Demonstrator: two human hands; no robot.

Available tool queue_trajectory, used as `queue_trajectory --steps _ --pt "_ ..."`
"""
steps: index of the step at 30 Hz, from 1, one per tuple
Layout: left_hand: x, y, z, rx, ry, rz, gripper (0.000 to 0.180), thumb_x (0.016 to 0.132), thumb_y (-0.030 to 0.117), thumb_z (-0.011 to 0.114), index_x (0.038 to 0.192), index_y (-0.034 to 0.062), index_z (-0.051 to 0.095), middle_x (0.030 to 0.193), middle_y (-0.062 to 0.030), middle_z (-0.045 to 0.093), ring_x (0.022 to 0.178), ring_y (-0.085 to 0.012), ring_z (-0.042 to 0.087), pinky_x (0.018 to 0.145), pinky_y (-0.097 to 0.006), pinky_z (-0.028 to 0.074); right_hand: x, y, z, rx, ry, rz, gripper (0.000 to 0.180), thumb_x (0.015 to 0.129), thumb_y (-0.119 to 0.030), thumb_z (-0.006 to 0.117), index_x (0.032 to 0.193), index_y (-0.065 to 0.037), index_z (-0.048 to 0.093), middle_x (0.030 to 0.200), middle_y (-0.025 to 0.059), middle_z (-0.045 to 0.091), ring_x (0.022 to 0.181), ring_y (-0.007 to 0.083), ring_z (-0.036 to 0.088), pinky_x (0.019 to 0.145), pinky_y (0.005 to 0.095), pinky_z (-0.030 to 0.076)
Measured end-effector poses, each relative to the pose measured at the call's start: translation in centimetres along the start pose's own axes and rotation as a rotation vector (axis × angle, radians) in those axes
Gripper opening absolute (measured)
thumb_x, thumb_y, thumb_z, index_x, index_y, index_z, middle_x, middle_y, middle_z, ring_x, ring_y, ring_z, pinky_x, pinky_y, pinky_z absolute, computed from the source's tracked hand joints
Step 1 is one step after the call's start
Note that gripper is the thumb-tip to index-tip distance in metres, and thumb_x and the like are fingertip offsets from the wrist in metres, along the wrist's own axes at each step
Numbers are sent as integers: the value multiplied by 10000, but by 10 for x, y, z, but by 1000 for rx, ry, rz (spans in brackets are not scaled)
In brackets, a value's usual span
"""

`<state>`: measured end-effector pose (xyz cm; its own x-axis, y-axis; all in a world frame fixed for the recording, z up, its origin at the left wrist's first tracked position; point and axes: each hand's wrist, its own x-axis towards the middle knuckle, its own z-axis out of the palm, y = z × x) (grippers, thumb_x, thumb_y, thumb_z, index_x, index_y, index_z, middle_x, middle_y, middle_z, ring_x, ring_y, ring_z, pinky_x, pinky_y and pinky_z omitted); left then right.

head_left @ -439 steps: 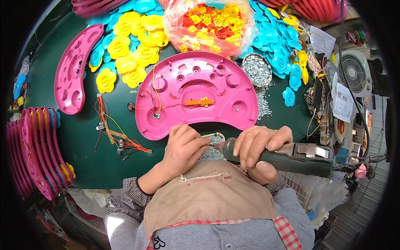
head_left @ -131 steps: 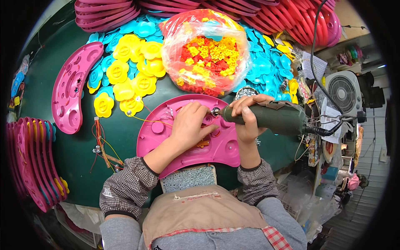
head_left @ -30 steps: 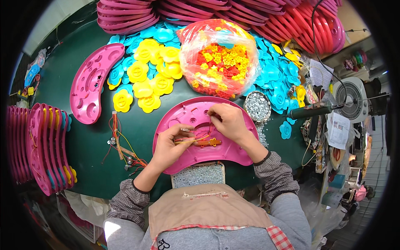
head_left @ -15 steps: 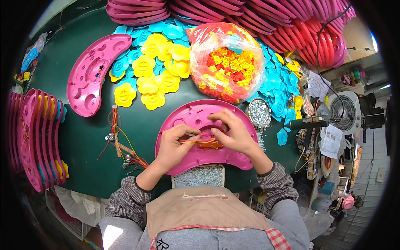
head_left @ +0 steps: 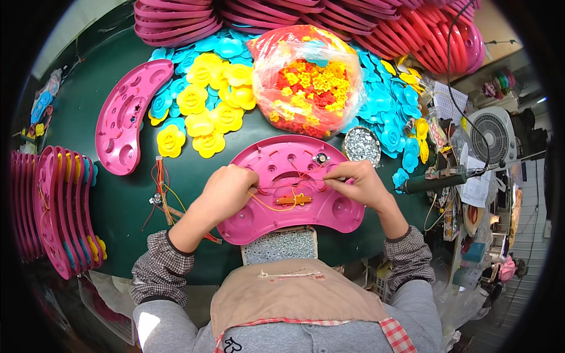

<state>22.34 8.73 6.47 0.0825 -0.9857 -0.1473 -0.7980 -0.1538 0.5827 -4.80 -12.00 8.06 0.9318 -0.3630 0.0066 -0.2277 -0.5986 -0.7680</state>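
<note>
A curved pink plastic panel [head_left: 282, 222] lies in front of me, its ribbed hollow side up. On its middle sits a small orange-brown circuit board [head_left: 293, 200] with thin wires. My left hand [head_left: 228, 187] is closed over the panel's left part, pinching wires; a yellow wire [head_left: 263, 206] loops from it to the board. Over the right part, my right hand [head_left: 358, 181] pinches the wires between thumb and forefinger. Thin red wires [head_left: 288, 186] stretch across the panel between both hands. A round silver part [head_left: 321, 159] rests near the panel's upper edge.
Left of the panel lies a wire bundle [head_left: 162, 191]. Beyond are yellow flower pieces [head_left: 200, 124], blue pieces [head_left: 391, 138], a bag of small parts [head_left: 276, 70] and another pink panel [head_left: 112, 126]. A tin of screws [head_left: 361, 144] and a soldering iron [head_left: 432, 182] stand right; stacked panels [head_left: 59, 223] stand left.
My hands have moved apart from the panel's middle toward its two sides, drawing the wires out between them. The round silver part now shows near the upper edge.
</note>
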Motion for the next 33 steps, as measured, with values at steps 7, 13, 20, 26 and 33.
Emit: queue_trajectory --steps 7,13,20,26,33 --pt "-6 9 -12 212 66 215 114 828 59 754 928 40 702 919 -153 697 887 -392 687 757 -484 559 -1 -12 11 -640 88 -43 68 834 -99 782 876 -52 756 1020 91 663 894 254 694 698 399 571" --pt "17 14 22 -217 329 88 192 847 81 761 988 57 633 948 -116 635 991 -346 635 775 -452 512 11 5 37 -105 301 -50 152 856 -18 756 990 -27 683 948 120 684 829 327 711 714 393 587" --pt "38 -1 44 49 472 222 129 797 100 805 880 61 713 993 -61 612 957 -290 575 838 -424 449 32 8 41 -502 251 -195 164 848 -108 755 976 -115 653 778 68 678 726 293 690 579 419 504" --pt "40 -3 48 61 501 233 105 784 109 811 848 60 744 944 -53 610 943 -279 568 835 -422 444 27 -2 45 -688 33 -38 291 889 -108 669 1174 -128 609 821 56 705 652 289 721 533 430 523" --pt "36 1 38 208 415 243 129 789 165 807 892 89 788 952 -37 617 994 -262 579 876 -414 453 0 -10 61 -664 39 24 425 882 -75 644 1302 -130 604 1165 93 736 691 325 734 552 432 550"
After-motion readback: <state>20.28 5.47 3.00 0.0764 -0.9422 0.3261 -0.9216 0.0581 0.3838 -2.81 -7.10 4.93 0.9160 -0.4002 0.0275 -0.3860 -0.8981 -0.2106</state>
